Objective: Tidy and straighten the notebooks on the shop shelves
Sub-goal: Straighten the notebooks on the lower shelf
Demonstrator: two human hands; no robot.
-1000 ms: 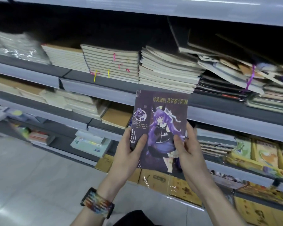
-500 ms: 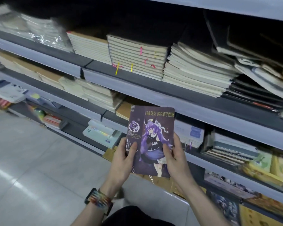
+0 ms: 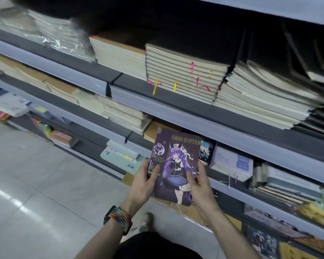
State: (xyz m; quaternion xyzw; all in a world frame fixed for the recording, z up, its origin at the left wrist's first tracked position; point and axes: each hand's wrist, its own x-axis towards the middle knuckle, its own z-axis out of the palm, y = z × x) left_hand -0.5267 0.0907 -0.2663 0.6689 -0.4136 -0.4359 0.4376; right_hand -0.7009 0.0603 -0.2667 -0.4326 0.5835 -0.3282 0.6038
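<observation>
One purple notebook (image 3: 176, 161) between the fingers (image 3: 154, 172)

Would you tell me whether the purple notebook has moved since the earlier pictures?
Yes, the notebook went down and left: its top overlapped the shelf lip before and now sits below it, under the ribboned stack.

Even, cool light falls from above, and the floor (image 3: 36, 184) shows pale glare streaks at its left edge. The recess under the top shelf (image 3: 269, 14) is dark. Plastic-wrapped stacks (image 3: 51, 38) at the upper left are smeared with motion blur and glint. Shelf lines bow toward the edges.
</observation>
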